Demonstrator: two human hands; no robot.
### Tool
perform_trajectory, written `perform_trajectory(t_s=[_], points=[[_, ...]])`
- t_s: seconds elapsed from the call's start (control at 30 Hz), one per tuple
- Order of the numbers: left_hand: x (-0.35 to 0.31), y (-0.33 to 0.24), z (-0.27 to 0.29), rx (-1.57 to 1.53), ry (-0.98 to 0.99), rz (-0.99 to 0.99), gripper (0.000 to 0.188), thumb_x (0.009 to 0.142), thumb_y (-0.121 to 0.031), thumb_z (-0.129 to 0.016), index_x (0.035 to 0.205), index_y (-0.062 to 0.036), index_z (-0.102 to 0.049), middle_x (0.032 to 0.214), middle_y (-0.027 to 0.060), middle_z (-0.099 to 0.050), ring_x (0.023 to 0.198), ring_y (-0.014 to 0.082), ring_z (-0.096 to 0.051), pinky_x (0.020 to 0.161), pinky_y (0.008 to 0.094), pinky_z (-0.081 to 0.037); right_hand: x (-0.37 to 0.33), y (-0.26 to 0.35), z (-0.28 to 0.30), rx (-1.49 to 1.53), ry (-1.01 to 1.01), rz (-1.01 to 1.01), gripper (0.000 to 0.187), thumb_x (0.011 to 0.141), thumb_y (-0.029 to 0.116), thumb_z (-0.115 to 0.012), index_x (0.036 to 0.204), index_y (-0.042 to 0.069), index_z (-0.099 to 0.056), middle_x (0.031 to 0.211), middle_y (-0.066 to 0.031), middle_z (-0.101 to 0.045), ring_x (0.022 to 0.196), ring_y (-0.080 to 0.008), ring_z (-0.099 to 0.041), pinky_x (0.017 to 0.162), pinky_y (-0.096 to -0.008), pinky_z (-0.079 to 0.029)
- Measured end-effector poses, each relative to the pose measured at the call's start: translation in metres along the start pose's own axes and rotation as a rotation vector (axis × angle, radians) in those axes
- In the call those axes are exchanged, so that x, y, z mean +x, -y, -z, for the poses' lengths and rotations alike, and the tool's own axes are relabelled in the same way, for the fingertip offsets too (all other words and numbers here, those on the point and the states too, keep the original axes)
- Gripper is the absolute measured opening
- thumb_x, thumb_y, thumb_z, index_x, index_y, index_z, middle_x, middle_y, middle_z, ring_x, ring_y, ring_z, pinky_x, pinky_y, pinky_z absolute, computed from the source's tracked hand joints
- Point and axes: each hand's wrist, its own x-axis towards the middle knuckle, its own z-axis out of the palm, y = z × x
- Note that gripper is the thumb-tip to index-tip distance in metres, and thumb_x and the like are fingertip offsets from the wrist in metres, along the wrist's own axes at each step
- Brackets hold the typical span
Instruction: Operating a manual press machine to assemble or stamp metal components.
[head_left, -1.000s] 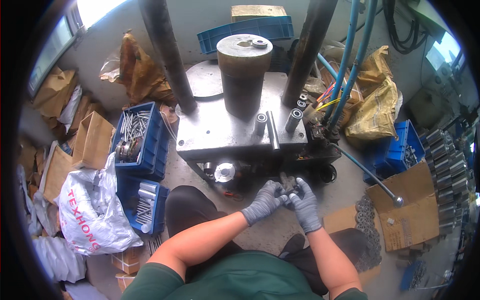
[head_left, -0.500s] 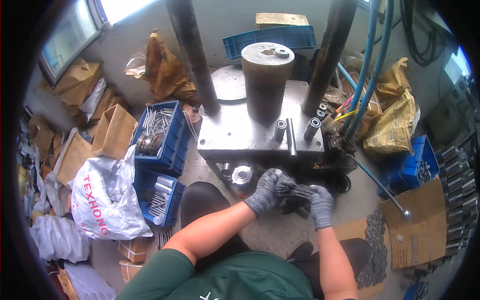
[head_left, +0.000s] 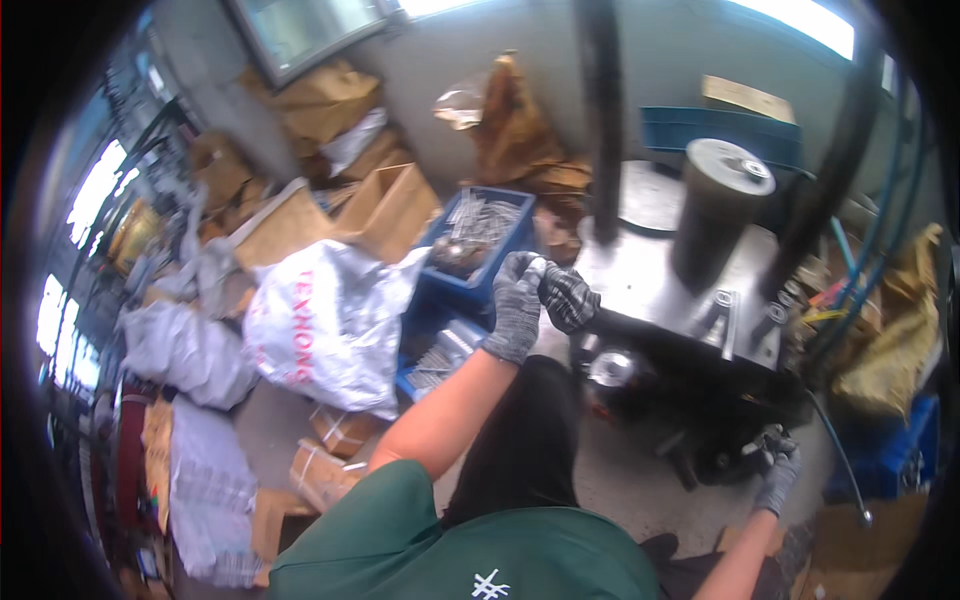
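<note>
Pinching striped bundle [head_left: 570, 303]: left hand [head_left: 517, 308], raised | right hand [head_left: 779, 468]: low, outstretched, grip too blurred to tell

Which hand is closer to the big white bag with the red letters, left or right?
Left. The left hand is just right of the white bag, not touching it. The right hand is much farther right, down in front of the machine.

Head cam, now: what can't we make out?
All in the head view:
Right hand: blurred; whether it holds anything is unclear.
Striped bundle: blurred, partly covered by the left hand; exact kind unclear.
White bag: contents hidden by its folds.
Cardboard: cut off by the lower edge.
</note>
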Motion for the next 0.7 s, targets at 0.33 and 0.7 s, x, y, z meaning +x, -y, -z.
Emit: perform_trajectory(t_s=[0.33,0.7], points=[[0.106,0.022,0.315,0.319,-0.107,0.322,0.012,0.091,0.0,-0.066,0.103,0.0005,-0.066,0.09,0.0119,-0.072,0.075,0.022,-0.07,0.07,0.0377,-0.06,-0.069,0.079,-0.076,-0.105,0.332,-0.193,0.034,0.095,-0.005,-0.05,0.125,-0.001,-0.064,0.111,-0.0072,-0.068,0.088,-0.012,-0.063,0.076,-0.0253,-0.055],[0.098,0.065,0.368,0.779,-0.352,0.69,0.011,0.09,-0.004,-0.071,0.096,-0.009,-0.064,0.076,0.0026,-0.066,0.052,0.0153,-0.061,0.043,0.0297,-0.05,-0.083,0.091,-0.079,-0.171,0.405,-0.16,0.02,0.097,0.012,-0.07,0.113,0.0,-0.069,0.097,0.0001,-0.068,0.087,-0.0085,-0.06,0.081,-0.025,-0.051]])
